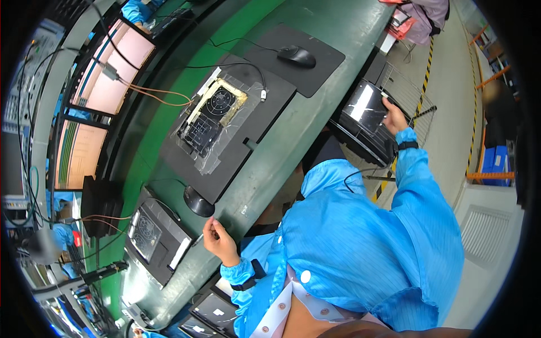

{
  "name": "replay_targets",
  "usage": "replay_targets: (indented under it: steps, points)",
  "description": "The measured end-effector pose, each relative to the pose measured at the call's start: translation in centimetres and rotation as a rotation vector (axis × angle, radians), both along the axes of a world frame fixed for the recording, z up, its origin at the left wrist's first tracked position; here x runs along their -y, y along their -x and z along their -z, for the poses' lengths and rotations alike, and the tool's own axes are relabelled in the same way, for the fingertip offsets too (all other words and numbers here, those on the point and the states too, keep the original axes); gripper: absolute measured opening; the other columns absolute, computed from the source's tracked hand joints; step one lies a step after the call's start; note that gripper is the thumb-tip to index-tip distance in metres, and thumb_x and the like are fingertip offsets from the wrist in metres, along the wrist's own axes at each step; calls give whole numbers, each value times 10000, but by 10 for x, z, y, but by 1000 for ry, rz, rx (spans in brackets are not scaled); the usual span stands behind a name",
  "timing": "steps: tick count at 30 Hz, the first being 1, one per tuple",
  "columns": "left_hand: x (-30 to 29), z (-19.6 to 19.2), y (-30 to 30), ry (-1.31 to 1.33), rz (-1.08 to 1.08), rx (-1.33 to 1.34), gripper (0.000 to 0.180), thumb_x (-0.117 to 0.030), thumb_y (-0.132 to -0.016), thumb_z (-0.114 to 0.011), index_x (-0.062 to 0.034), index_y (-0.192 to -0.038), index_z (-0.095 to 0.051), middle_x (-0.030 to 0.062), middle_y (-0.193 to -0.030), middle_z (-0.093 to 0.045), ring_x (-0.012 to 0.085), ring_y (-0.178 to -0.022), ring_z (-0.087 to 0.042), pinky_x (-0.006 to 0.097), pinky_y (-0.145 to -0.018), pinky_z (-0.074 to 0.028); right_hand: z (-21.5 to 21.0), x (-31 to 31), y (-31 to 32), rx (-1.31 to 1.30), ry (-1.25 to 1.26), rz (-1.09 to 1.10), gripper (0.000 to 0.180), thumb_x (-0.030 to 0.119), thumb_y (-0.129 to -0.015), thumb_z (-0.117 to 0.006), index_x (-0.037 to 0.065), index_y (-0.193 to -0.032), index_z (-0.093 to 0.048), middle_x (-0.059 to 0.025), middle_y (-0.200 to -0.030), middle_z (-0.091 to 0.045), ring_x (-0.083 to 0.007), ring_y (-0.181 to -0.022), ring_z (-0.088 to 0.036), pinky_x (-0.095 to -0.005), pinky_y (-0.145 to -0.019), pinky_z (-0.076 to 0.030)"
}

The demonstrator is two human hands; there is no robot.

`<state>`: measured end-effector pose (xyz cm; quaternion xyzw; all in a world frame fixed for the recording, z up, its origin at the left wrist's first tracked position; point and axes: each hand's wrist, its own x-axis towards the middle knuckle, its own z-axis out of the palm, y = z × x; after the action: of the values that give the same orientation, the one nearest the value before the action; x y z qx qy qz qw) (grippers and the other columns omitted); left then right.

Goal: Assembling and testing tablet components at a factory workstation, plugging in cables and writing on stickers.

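Blue coat nearest. Right hand at edge of glossy black panel atop black tray beside bench, seemingly for easy reach; firm grip, cannot tell. Left fingertips closed together, empty, near mouse. Fixture taped, likely against slipping.

Bright, fairly even light falls on the worktop, with pale glare toward its lower-left end and white reflections on the glossy black panel. The monitors glow pale pink. Fisheye distortion bends straight edges, the corners go black, and detail softens at far left.
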<state>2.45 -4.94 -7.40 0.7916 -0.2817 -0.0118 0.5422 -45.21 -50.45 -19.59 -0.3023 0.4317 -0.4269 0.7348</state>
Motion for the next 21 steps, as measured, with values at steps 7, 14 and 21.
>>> replay_targets:
  steps: [7, 14, 21]
  points:
    - [-8, -35, 25, -124, 249, -142, 218, -61, -932, -704, 5, -1140, -709, 68, -829, -669, 123, -725, -600, 264, -677, -487, -105, -26, 123, -147, 61, 93, 395, 296, -1001, -613, 27, -1283, -673, -100, -1234, -710, -226, -1073, -706, -371, -928, -578]
    - [46, -67, 51, -49, 794, -237, 451, -169, -888, -780, -59, -1308, -658, 83, -974, -694, 199, -846, -648, 333, -774, -543, -98, -36, 49, -95, 285, -32, 490, 329, -1043, -556, -39, -1363, -596, -134, -1300, -665, -240, -1179, -642, -380, -1072, -478]
    - [35, -84, 45, -478, 772, -875, 633, -263, -896, -803, -2, -1415, -549, 114, -1279, -657, 222, -1149, -628, 366, -960, -524, -191, -154, -285, 223, 228, -776, 346, 211, -1015, -626, -1, -1288, -624, -74, -1191, -693, -148, -1096, -641, -305, -930, -509]
